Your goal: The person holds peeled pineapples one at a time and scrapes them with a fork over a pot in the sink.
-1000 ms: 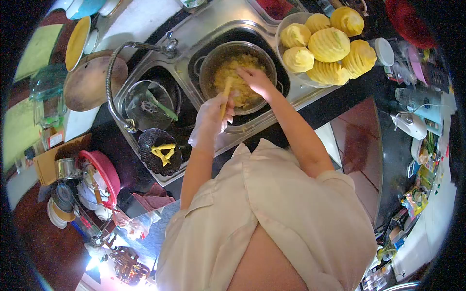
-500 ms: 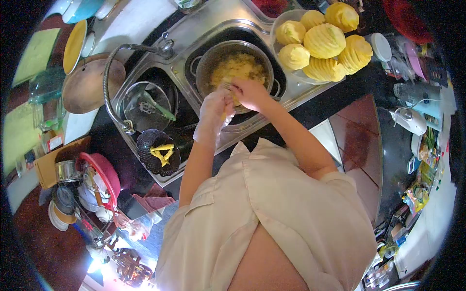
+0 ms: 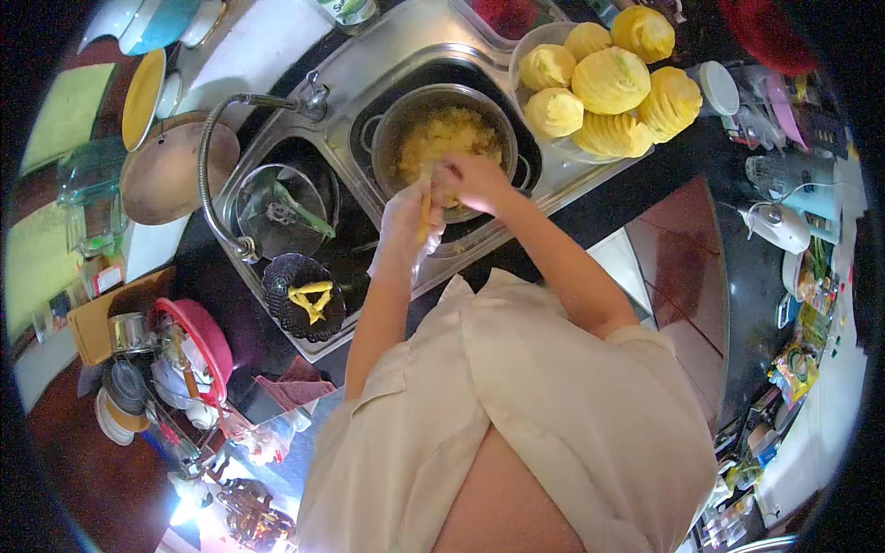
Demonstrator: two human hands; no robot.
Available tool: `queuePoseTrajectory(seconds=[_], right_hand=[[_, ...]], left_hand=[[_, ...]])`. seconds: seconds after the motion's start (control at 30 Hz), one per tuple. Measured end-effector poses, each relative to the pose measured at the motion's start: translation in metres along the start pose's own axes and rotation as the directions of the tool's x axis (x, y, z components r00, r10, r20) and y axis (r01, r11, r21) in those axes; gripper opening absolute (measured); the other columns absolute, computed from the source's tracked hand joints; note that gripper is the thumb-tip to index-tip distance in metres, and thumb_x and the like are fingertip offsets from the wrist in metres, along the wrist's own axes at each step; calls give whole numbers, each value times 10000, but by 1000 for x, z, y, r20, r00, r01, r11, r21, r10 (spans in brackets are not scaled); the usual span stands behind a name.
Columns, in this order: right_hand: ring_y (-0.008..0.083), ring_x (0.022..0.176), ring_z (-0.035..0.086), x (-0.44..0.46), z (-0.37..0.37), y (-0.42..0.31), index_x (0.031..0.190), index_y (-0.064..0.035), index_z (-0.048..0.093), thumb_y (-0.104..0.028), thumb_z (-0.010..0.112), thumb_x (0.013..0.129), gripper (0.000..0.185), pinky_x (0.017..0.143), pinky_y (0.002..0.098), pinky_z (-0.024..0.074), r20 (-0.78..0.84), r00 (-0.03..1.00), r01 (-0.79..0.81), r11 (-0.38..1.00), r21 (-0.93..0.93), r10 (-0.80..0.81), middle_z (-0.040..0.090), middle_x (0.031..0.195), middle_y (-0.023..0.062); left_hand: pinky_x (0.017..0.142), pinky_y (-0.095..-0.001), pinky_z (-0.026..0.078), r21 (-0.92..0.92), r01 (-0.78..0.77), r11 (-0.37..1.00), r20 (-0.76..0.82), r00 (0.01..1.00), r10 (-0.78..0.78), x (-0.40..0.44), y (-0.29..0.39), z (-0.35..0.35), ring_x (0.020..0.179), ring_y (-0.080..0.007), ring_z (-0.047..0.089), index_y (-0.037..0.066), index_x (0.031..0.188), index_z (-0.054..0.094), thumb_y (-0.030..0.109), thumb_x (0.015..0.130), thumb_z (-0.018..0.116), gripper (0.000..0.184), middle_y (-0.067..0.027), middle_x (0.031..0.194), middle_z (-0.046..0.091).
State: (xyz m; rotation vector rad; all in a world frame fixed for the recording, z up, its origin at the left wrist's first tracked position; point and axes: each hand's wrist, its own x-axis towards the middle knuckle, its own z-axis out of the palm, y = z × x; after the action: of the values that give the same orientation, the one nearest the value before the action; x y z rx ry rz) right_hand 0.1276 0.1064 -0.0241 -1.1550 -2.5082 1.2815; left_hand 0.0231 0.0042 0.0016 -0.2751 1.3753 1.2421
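My left hand (image 3: 402,221), in a clear plastic glove, is closed around a narrow yellow pineapple piece (image 3: 425,219) at the near rim of the pot. Against its fingertips, my right hand (image 3: 475,182) is bent over the pot with its fingers closed. Motion blur hides what those fingers grip. Below both hands, the deep metal pot (image 3: 384,147) sits in the right sink basin and holds shredded yellow pineapple (image 3: 452,134). Several peeled pineapples (image 3: 610,81) with spiral grooves fill a clear bowl (image 3: 529,43) right of the sink.
A flexible faucet (image 3: 205,166) arches over the left basin, where a glass bowl (image 3: 263,230) holds a green-handled utensil (image 3: 304,214). A dark scalloped bowl (image 3: 277,300) contains yellow pineapple strips (image 3: 312,300). A pink basin (image 3: 207,341) of dishes stands lower left.
My right hand has shifted slightly right and is now more blurred. The left hand has lowered a little, showing more of the pineapple piece. The whole view has tilted slightly.
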Motion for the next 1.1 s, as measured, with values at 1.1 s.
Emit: queuePoseTrajectory(seconds=[1.1], right_hand=[[357,805,616,7,17,40,1141,-156,585,-252,470,865,314,691,448,487,15,998,-57,983,-177,60,638,940,172]], left_hand=[[345,-230,301,-1,-53,999,76,996,53,-19,10,-19,391,-103,377,87,788,540,232,861,575,166,5,541,420]])
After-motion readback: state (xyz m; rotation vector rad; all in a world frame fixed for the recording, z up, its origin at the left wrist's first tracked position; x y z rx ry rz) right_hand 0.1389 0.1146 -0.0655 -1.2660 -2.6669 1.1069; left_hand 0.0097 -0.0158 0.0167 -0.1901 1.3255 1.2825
